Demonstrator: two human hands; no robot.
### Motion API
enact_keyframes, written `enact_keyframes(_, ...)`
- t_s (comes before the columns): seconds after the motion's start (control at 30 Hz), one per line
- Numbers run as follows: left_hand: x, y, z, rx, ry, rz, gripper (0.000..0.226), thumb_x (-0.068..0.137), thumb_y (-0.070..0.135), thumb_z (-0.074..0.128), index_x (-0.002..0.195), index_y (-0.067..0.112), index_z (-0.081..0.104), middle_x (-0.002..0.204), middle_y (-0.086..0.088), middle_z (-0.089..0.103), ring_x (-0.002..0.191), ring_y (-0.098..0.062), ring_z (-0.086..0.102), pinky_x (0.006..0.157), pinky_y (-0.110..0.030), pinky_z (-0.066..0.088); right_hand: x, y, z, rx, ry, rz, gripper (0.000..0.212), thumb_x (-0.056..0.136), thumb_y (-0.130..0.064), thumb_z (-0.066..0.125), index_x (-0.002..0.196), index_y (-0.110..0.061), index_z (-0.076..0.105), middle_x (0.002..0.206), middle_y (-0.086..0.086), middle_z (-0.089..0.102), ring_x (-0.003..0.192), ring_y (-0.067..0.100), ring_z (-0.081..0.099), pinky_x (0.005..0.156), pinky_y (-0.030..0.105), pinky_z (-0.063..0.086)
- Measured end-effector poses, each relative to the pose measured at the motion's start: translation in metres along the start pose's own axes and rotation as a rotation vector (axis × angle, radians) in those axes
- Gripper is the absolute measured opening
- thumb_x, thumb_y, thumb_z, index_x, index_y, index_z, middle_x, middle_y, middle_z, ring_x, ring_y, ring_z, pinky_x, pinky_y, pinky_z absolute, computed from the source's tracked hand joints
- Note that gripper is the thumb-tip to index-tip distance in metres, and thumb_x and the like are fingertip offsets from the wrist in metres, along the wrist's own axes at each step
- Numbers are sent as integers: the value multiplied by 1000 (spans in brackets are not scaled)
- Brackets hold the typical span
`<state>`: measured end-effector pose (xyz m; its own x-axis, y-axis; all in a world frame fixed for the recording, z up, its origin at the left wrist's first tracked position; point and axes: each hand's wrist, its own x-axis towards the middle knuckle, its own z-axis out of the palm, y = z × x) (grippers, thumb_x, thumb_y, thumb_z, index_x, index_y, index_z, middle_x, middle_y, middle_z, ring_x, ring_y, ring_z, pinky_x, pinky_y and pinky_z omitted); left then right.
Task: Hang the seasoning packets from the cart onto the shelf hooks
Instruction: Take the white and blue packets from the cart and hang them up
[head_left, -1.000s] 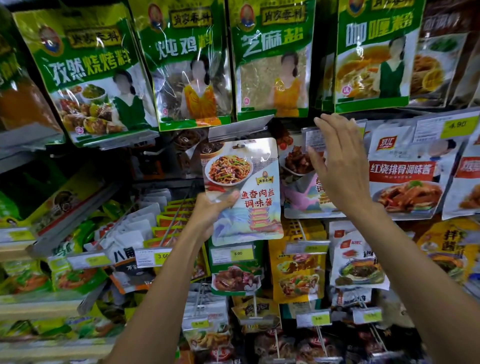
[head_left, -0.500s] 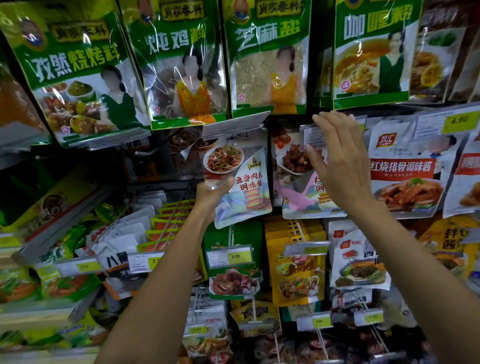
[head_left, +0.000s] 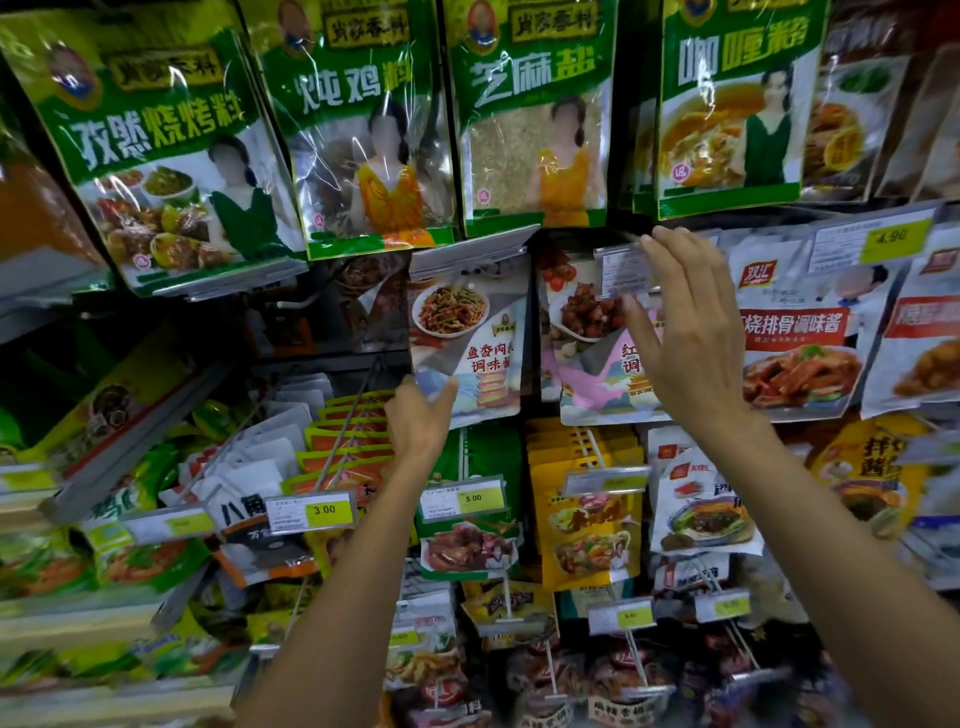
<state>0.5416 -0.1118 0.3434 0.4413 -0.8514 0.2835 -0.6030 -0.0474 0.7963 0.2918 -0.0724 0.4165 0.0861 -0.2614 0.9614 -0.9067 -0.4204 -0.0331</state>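
A white seasoning packet (head_left: 470, 345) with a noodle dish picture and red lettering sits in the middle of the shelf wall, its top tucked under a raised grey price flap (head_left: 467, 252). My left hand (head_left: 418, 418) pinches the packet's lower left corner. My right hand (head_left: 680, 332) is raised to the right, fingers spread, fingertips on the price tag holder (head_left: 621, 270) of the neighbouring hook, where a pink-and-white packet (head_left: 597, 374) hangs. The hook behind the flap is hidden.
Large green spice bags (head_left: 530, 114) hang in the row above. White rib-sauce packets (head_left: 800, 332) hang to the right. Below are hooks with orange, yellow and green packets and price tags (head_left: 311, 512). The cart is out of view.
My left hand has carried the packet up and back toward the shelf, so its top now lies under the raised price flap. My right hand stays on the neighbouring tag holder.
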Motion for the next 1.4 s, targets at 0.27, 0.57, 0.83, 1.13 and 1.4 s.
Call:
enact_keyframes(0.27, -81, -11, -16, 185, 98, 288, 34, 99, 23, 46, 121, 0, 57, 114, -19, 62, 103, -36, 56, 80, -42, 46, -122, -19, -57, 106, -287, 368, 31, 97, -11, 51, 125, 1, 58, 117, 18, 61, 108, 33, 58, 97, 33, 41)
enact_keyframes(0.57, -249, -19, 96, -264, -704, 187, 34, 102, 23, 39, 95, 6, 67, 78, -16, 68, 71, -32, 63, 67, -41, 50, -273, -14, -170, 86, -359, 1183, 23, 100, -20, 49, 93, -11, 68, 78, 1, 66, 71, 15, 60, 58, 17, 36)
enact_keyframes(0.83, -332, 8, 228, -77, -1142, 354, 23, 100, 24, 46, 88, 15, 63, 82, -9, 68, 77, -26, 64, 72, -42, 52, -370, 49, -255, -139, -260, 1592, 26, 100, -25, 49, 88, -12, 69, 82, 2, 70, 77, 18, 64, 72, 34, 46)
enact_keyframes(1.13, -383, 42, 375, 137, -1357, 543, 30, 97, 24, 52, 117, 3, 59, 106, -19, 65, 100, -33, 60, 83, -41, 47, -483, 121, -276, -341, -320, 1919, 33, 101, -20, 47, 74, -5, 58, 73, 13, 62, 68, 31, 56, 57, 34, 35)
enact_keyframes(1.4, -416, 27, 469, 215, -1441, 617, 54, 96, 28, 54, 140, 0, 38, 133, -18, 52, 122, -32, 50, 95, -32, 38, -583, 155, -254, -426, -252, 2252, 31, 98, -13, 50, 67, -10, 45, 59, 0, 43, 70, 19, 45, 60, 28, 25)
